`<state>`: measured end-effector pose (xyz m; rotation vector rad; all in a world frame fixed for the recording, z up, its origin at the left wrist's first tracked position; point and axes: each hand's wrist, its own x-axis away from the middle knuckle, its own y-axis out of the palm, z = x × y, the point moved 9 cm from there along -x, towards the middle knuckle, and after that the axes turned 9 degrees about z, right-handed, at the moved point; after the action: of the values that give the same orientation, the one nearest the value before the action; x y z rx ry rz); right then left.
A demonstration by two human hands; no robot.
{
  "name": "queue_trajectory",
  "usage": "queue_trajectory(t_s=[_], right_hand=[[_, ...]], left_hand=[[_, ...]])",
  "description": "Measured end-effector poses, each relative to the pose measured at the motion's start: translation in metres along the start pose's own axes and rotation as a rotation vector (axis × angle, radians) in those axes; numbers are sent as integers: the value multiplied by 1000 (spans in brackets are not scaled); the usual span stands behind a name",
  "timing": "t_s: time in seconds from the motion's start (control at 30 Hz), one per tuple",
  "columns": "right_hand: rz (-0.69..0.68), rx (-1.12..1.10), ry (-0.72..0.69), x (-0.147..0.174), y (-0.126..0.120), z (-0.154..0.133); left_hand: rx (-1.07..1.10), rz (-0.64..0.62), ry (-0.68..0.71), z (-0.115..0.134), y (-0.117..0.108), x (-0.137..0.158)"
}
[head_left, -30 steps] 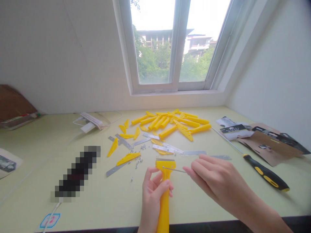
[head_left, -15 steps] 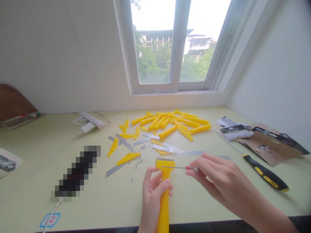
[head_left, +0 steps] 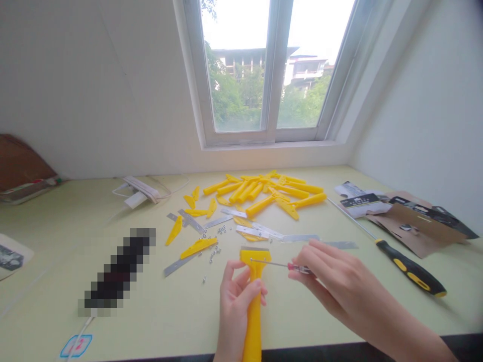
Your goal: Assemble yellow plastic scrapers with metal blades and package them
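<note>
My left hand [head_left: 237,301] is closed around a yellow scraper [head_left: 253,322], held upright near the table's front edge with a metal blade across its head. Between finger and thumb, my right hand [head_left: 332,281] grips a small screwdriver [head_left: 298,268] with a reddish, see-through handle. Its thin shaft points left, and the tip meets a screw on the left part of the scraper's head. Just beyond lie loose small screws [head_left: 217,246], flat metal blades [head_left: 181,264] and yellow blade covers [head_left: 198,247].
More yellow scraper handles [head_left: 260,205] are piled toward the window. A large black-and-yellow screwdriver [head_left: 411,269] lies at the right, beside opened cardboard packaging [head_left: 418,229]. On the left are a blurred-out dark object [head_left: 116,271] with a cable and a white power strip [head_left: 141,190].
Both hands hold nearly the same place. My right hand has turned slightly, showing more of the screwdriver's handle, and the shaft slants a little more. The whole view has shifted slightly.
</note>
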<state>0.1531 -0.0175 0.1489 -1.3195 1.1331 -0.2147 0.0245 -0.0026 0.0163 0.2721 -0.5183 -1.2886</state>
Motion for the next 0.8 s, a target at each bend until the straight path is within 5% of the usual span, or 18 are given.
queue_trajectory(t_s=[0.17,0.47,0.8], right_hand=[[112,116,-25,-3,-4,-1],[-12,3,39,1,5,5],[94,93,-5,0,4,4]], left_hand=[[14,-34,13,-2,0,-1],[8,-17,14,-5,-1,-3],[-38,-26,21,1,0,3]])
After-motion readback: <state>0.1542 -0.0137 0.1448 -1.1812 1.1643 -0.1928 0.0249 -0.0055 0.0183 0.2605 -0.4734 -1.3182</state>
